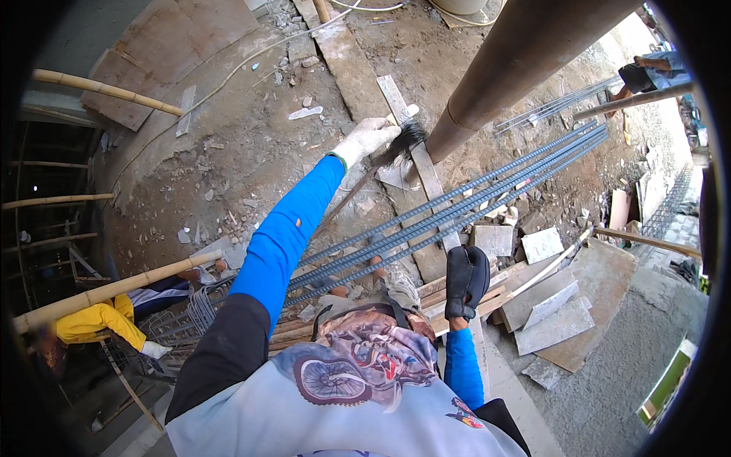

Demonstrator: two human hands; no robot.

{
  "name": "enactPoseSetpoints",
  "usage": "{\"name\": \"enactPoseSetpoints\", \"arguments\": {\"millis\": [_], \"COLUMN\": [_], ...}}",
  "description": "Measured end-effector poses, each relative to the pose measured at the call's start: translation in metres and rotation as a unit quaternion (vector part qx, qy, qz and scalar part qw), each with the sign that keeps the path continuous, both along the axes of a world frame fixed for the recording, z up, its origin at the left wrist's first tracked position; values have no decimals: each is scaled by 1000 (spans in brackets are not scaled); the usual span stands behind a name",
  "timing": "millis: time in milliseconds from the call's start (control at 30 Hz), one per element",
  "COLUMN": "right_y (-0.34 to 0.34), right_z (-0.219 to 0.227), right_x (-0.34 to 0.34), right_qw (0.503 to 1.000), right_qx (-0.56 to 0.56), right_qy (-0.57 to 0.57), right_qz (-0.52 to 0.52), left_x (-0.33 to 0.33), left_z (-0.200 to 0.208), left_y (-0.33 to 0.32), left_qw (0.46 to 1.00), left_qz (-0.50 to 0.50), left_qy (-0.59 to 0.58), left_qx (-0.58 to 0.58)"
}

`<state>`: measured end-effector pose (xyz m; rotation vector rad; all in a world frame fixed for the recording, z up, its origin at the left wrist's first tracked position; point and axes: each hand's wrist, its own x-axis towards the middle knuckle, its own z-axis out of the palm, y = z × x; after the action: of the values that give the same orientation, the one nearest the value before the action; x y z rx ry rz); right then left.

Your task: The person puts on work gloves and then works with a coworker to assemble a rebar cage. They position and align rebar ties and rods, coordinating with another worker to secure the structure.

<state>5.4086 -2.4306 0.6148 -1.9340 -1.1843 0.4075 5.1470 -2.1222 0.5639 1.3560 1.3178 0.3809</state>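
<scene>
My left hand, in a white glove, reaches forward with its fingers closed at the edge of a bundle of thin black tie wire. The bundle lies across a narrow board. Close to my body, my right hand wears a black glove, its fingers curled shut; whatever they may hold is hidden. Several long ribbed steel bars run diagonally between my hands, from lower left to upper right, above the dirt. Below the left hand, a thin brownish rod slants toward the bars.
A thick brown metal post rises beyond the bars. Bamboo poles cross at left, near a co-worker's yellow sleeve. Another person is at far right. Broken boards lie right of me; rubble covers the dirt.
</scene>
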Motion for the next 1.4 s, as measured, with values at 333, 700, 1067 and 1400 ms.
{"name": "enactPoseSetpoints", "arguments": {"millis": [333, 700, 1067, 1400], "right_y": [6, 7, 2, 2], "right_z": [-3, -6, -15, -8], "right_x": [0, -2, 3, 2], "right_qw": [997, 997, 998, 998], "right_qx": [-71, -73, -56, -63], "right_qy": [-38, 6, -14, -14], "right_qz": [-10, -17, -2, 0], "left_x": [-5, -11, -10, 6], "left_z": [8, -5, -15, 28], "left_y": [5, 4, 13, 8], "left_qw": [983, 974, 990, 995], "left_qz": [31, 54, 30, 50], "left_qy": [-182, -219, -137, -87], "left_qx": [-18, -1, 25, 7]}}
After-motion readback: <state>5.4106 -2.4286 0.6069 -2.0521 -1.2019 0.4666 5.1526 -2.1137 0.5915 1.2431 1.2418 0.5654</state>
